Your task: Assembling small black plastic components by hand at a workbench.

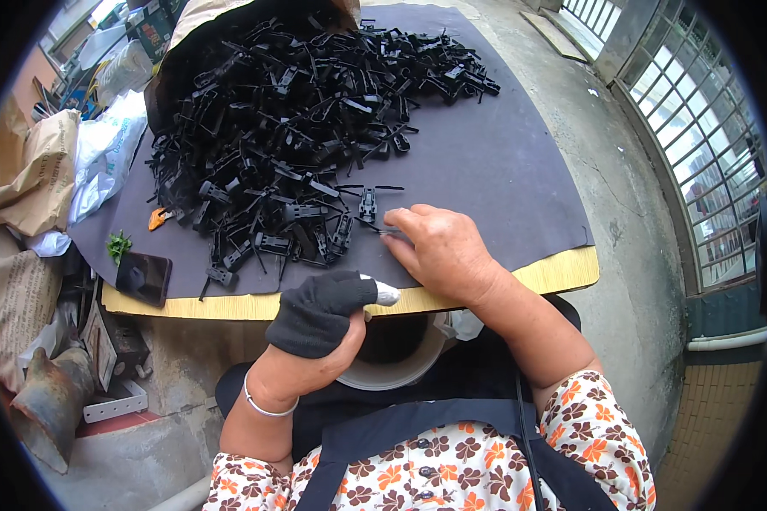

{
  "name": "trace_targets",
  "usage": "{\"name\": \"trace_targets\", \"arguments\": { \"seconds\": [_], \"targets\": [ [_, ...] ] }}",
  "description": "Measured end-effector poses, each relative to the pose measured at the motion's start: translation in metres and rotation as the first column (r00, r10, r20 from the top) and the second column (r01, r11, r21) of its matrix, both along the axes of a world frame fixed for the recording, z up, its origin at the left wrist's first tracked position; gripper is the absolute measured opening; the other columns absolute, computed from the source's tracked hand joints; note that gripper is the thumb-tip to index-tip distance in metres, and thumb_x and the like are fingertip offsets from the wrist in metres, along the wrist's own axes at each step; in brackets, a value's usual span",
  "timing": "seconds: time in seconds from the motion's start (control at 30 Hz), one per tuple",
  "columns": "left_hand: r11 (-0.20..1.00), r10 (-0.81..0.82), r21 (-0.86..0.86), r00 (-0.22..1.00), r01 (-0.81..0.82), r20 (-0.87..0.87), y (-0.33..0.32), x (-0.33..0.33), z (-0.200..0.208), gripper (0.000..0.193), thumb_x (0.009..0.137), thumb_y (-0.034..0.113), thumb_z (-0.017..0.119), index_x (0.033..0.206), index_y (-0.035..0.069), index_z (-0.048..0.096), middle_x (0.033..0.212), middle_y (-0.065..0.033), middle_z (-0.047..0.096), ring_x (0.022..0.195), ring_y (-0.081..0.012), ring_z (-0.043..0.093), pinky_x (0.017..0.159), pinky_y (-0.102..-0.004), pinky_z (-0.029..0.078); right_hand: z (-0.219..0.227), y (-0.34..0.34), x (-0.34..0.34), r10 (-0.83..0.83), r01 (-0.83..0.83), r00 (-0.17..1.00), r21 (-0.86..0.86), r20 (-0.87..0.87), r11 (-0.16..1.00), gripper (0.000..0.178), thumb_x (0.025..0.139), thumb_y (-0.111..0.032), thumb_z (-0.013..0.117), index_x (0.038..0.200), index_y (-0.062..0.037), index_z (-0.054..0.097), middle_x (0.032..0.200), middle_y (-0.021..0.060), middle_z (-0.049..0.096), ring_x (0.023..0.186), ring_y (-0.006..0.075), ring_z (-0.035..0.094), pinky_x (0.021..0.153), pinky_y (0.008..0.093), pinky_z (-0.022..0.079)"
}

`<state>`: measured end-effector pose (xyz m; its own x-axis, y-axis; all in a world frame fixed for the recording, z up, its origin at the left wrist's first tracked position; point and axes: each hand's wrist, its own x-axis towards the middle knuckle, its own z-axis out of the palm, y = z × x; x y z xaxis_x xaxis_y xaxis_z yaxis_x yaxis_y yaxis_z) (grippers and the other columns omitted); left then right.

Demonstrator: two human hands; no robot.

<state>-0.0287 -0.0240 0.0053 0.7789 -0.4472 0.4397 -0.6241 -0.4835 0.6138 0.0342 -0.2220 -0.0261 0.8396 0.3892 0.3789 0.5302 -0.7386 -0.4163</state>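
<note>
Outdoors, the right hand (443, 251) rests curled on the mat (503, 170), apparently pinching a thin sliver just below a black clip (367, 205); the gloved left hand (320, 315) hangs clenched, its contents hidden.

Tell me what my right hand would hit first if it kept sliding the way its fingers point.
The right hand points left and slightly up across the dark mat. It would probably first meet the lone black plastic part by the fingertips, then the big pile of black parts. Depth is uncertain.
</note>
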Motion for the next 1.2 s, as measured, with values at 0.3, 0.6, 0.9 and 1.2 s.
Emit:
{"name": "trace_targets", "arguments": {
  "seconds": [0.3,0.6,0.9,1.2],
  "targets": [
    [0.861,0.173,-0.363,0.876,-0.357,-0.450,-0.009,0.023,0.006,0.026,0.091,-0.002,0.049,0.116,-0.001,0.057,0.101,-0.0084,0.064,0.071,-0.0070,0.058,0.057,-0.0191,0.046,-0.003,0.017,0.002,-0.015,0.013,0.999,-0.054,-0.033,0.998,0.013,0.081,-0.019,0.063,0.089,-0.0090,0.062,0.073,0.0094,0.060,0.072,0.0284,0.064,0.061,0.0389,0.052],
    [0.877,0.163,-0.394,0.941,-0.275,-0.296,-0.011,0.028,0.001,0.045,0.084,-0.011,0.045,0.128,-0.004,0.048,0.117,-0.0110,0.060,0.068,-0.0071,0.054,0.058,-0.0184,0.044,0.007,-0.029,0.009,0.097,-0.082,0.995,0.301,-0.034,0.950,0.006,0.081,-0.008,0.056,0.082,-0.0027,0.058,0.074,0.0133,0.061,0.067,0.0299,0.059,0.062,0.0376,0.048],
    [0.992,-0.086,-0.097,0.991,0.076,-0.099,-0.008,0.019,-0.006,0.032,0.080,0.002,0.064,0.112,0.000,0.059,0.093,-0.0126,0.065,0.076,-0.0237,0.062,0.072,-0.0320,0.049,0.034,-0.029,0.003,0.396,-0.215,0.761,0.377,-0.513,0.901,0.011,0.085,-0.010,0.057,0.084,0.0010,0.058,0.065,0.0079,0.051,0.056,0.0135,0.044,0.054,0.0283,0.040],
    [0.684,-0.048,-0.608,0.807,-0.402,-0.588,-0.018,0.024,-0.017,0.022,0.094,0.016,0.056,0.111,0.002,0.058,0.068,0.0008,0.058,0.052,-0.0024,0.047,0.045,-0.0165,0.037,0.030,0.000,-0.031,0.377,-0.371,0.926,0.251,0.028,0.894,0.033,0.072,-0.030,0.077,0.084,-0.0043,0.059,0.074,0.0097,0.061,0.063,0.0275,0.061,0.058,0.0347,0.049]
  ]
}}
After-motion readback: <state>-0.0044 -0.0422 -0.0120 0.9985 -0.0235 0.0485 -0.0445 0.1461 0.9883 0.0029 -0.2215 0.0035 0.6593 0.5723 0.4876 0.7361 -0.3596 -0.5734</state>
